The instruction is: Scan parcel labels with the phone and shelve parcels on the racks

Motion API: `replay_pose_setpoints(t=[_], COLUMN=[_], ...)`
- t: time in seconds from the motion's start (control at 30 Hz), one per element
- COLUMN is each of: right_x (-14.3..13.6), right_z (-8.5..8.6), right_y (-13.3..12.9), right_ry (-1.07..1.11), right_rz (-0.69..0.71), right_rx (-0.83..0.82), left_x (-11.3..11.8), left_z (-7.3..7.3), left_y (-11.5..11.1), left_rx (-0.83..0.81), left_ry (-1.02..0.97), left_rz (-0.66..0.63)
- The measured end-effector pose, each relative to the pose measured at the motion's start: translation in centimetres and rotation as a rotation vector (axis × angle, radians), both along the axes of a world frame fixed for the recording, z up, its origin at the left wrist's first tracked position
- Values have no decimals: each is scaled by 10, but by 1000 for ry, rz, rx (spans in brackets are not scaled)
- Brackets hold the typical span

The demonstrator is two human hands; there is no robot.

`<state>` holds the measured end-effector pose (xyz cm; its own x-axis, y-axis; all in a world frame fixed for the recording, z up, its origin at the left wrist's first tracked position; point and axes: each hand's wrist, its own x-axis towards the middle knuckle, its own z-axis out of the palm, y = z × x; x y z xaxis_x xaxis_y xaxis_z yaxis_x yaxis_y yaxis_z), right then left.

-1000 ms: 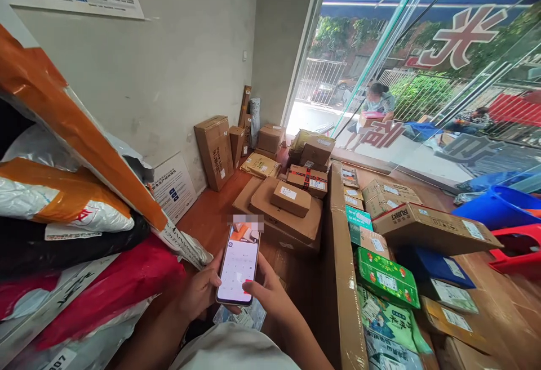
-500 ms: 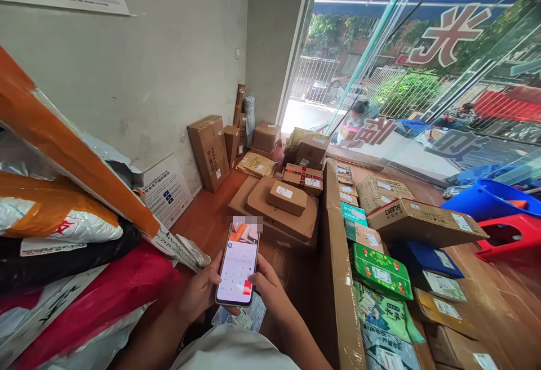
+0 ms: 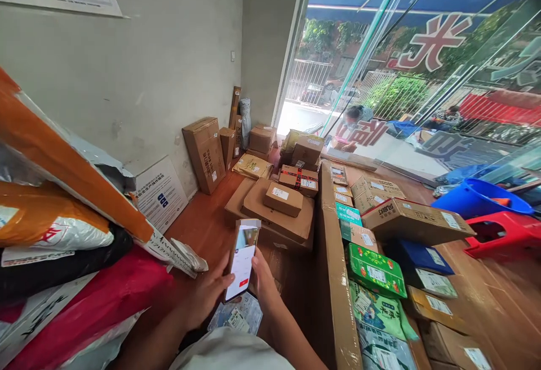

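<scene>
A smartphone (image 3: pixel 242 268) with a lit, mostly white screen is held upright in front of my body, leaning a little to the right. My left hand (image 3: pixel 207 297) grips its lower left side, the thumb at the edge of the glass. On the other side, my right hand (image 3: pixel 265 282) closes on the right edge with its thumb near the screen. A red button shows low on the display; its small text is unreadable. Under the phone lies a clear plastic parcel (image 3: pixel 239 315) with a white label, partly covered by my hands.
Stacked cardboard boxes (image 3: pixel 283 200) stand ahead on the brown floor. A long carton (image 3: pixel 333 268) borders rows of parcels on the right, beyond which are a red stool (image 3: pixel 502 233) and blue tub (image 3: pixel 486 195). Bagged parcels (image 3: pixel 101 308) crowd the left. Outside the glass, a person (image 3: pixel 353 119) bends down.
The phone has turned clockwise and tilted. Its screen has changed from a number keypad to a mostly blank page with a red button. My right thumb has moved up along the edge.
</scene>
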<state>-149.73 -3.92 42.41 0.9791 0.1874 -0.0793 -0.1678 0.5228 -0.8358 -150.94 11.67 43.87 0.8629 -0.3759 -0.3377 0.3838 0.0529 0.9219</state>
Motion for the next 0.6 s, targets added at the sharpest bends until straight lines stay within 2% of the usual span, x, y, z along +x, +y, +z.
replay_pose_setpoints(t=[0.1,0.2,0.27,0.33,0.47,0.53,0.6], right_x=[0,1,1,1,4,6,9], right_z=[-4,-1,3,7,7,5,3], right_y=[-2,-10,-16,-21,-23,-22,-20], right_ry=[-91,-226,-237,-139,47,80,111], right_rz=[3,-42,-78,-111,-228,-257,-266], right_rx=[115,221,227,197,131,110,91], left_x=[-2,0,4,9,19,21,21], left_z=[24,46,51,44,12,-1,-9], left_y=[-13,-24,-27,-27,-22,-21,-20], left_rx=[294,358,339,245,-81,-166,-186], left_ry=[-354,-511,-547,-504,-58,73,109], left_rz=[-161,-338,-373,-333,-165,-112,-80])
